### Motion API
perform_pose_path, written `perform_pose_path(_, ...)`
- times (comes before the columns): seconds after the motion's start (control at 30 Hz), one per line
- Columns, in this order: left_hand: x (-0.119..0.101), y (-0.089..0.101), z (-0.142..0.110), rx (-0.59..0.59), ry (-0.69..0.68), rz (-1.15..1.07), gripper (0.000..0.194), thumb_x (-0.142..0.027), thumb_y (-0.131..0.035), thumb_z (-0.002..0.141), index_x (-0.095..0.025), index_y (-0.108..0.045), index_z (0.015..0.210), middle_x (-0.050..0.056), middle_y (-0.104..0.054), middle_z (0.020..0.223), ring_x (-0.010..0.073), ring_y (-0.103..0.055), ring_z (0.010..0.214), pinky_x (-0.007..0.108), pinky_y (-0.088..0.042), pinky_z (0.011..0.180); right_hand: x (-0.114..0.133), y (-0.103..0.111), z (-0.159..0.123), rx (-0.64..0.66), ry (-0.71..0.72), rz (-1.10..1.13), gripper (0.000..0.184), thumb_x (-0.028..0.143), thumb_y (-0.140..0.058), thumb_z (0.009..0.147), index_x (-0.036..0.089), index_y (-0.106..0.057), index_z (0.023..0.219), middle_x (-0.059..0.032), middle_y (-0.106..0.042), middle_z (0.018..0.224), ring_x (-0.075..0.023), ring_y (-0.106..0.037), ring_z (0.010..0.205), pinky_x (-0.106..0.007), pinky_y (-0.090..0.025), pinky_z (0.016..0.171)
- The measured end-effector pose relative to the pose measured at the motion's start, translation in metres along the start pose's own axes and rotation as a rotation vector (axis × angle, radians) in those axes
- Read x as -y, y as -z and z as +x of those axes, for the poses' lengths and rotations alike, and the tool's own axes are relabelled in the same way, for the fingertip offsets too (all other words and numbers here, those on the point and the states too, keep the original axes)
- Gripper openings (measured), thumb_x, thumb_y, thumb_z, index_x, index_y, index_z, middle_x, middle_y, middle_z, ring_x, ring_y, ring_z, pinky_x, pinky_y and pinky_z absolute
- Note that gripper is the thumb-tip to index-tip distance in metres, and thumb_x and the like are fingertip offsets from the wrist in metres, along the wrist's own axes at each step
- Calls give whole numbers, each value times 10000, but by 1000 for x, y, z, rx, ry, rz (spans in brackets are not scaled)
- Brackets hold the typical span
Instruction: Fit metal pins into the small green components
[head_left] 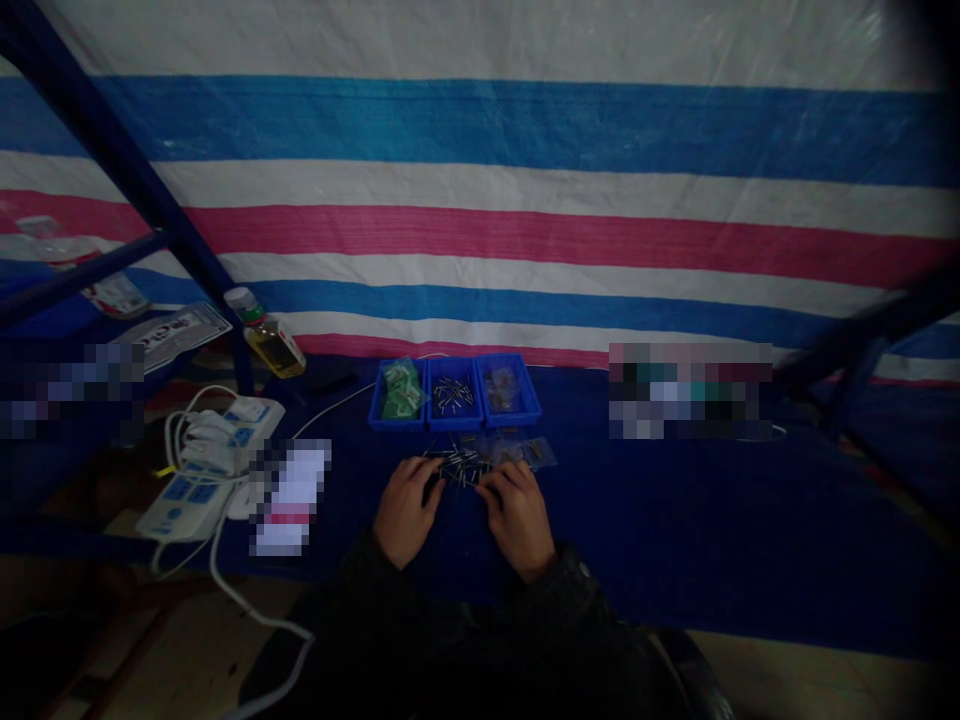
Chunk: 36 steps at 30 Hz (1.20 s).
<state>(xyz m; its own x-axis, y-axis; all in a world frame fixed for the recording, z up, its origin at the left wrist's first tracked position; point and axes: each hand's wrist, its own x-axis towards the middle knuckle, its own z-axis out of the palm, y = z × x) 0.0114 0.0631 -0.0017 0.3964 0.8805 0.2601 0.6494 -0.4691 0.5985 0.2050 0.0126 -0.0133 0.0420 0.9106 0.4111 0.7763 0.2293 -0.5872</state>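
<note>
Partway, I'd judge: metal pins (459, 466) in loose heap on tabletop (675, 530), btw bins and near edge, not in any bin; similar pcs already in mid bin (455, 424), twd far edge. L bin (397, 425) has green pkts, R bin (514, 416) clear pkts. Clear bags (546, 453) lie right of heap. Hands now: both palms-down, wrists twd near edge, fingers angling in. L hand (409, 510): narrow thumb–index gap, tips at heap. R hand (519, 515): fingers curled, thumb close. Pin gripped in either? Can't tell.

no text can be read here.
</note>
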Motion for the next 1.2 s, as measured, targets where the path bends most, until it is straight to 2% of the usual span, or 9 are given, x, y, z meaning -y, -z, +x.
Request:
perform_pose_path(0.13, -4, 2, 1, 13, -7, -37, 284, -201, -549, 983, -260, -660, 1238, 58, -692, 1113, 241, -644, 1051, 404, -524, 963, 0, 3, 0, -27, -31, 70, 179, 112, -548, 968, 223, -637, 858, -56, -642, 887, -252, -559, 901, -407, -455, 833)
perform_pose_path(0.23, -4, 7, 1, -85, 24, 8, 259, -213, -543, 989, -256, -669, 1211, 68, -668, 1114, 252, -613, 1082, 428, -498, 998, 0, 5, 1, -47, -42, 116, 172, 113, -542, 974, 224, -618, 866, -42, -652, 890, -240, -569, 901, -399, -448, 855)
perform_pose_path(0.33, 0, 9, 2, -178, 47, 117, 322, -251, -564, 981, -263, -629, 1296, 92, -616, 1251, 292, -551, 1184, 480, -456, 1047, 1, 6, 1, -54, -45, 139, 160, 118, -550, 973, 226, -609, 871, -37, -656, 892, -235, -572, 906, -393, -446, 863)
perform_pose_path(0.57, 11, 2, 1, -88, -6, 205, 420, -279, -546, 993, -255, -529, 1412, 102, -589, 1381, 303, -517, 1254, 497, -452, 1053, 0, 5, 2, -54, -63, 161, 157, 116, -551, 969, 223, -611, 871, -36, -658, 895, -231, -572, 907, -382, -447, 848)
perform_pose_path(0.73, 7, 2, 2, -28, -44, 223, 371, -260, -520, 1008, -233, -560, 1376, 95, -608, 1368, 288, -530, 1235, 492, -466, 1059, 1, 5, 2, -41, -65, 171, 162, 116, -554, 972, 225, -610, 866, -33, -659, 892, -235, -567, 910, -398, -433, 878)
perform_pose_path(0.97, 13, 8, 9, -77, -28, 273, 400, -239, -513, 1006, -210, -545, 1404, 108, -539, 1453, 305, -480, 1317, 504, -437, 1113, 3, 6, 3, -45, -53, 186, 167, 101, -559, 967, 231, -598, 869, -24, -664, 896, -232, -585, 900, -406, -431, 897)
perform_pose_path(1.2, 17, 9, 14, -55, -27, 315, 361, -198, -504, 1005, -200, -607, 1351, 110, -663, 1338, 315, -563, 1225, 514, -509, 1000, -1, 4, 2, -56, -47, 188, 159, 104, -569, 963, 229, -598, 869, -21, -657, 883, -229, -583, 893, -408, -430, 906)
